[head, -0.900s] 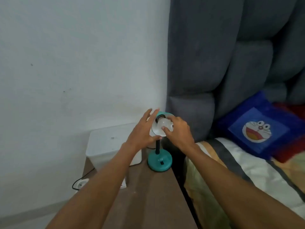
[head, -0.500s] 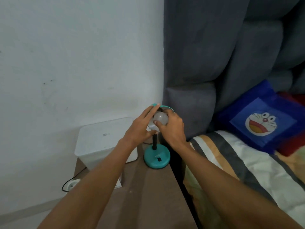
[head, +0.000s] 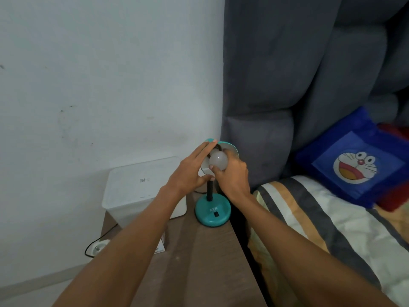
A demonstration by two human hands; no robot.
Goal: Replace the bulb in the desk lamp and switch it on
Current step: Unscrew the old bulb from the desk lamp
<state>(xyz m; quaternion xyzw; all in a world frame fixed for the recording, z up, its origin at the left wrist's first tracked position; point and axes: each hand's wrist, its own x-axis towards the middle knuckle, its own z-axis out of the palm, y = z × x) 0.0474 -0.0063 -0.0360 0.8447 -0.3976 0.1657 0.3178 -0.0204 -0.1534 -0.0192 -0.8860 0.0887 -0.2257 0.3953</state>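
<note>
A small teal desk lamp stands on the brown bedside table (head: pixel 199 262), with a round teal base (head: pixel 212 212) carrying a black switch and a black stem. Its teal shade (head: pixel 230 145) faces me. A white frosted bulb (head: pixel 218 160) sits at the socket inside the shade and is unlit. My right hand (head: pixel 232 176) wraps around the bulb from the right and below. My left hand (head: pixel 190 171) holds the shade's left rim, fingers stretched up along it and thumb under it.
A white box-shaped device (head: pixel 141 187) stands on the table left of the lamp, against the white wall. A black cable and white plug (head: pixel 99 248) lie on the floor. A grey padded headboard (head: pixel 287 85), striped bedding and a blue cartoon cushion (head: pixel 354 162) are to the right.
My right hand has shifted its hold around the bulb, and more of the bulb now shows. My left hand stays on the shade. The view has tilted slightly.
</note>
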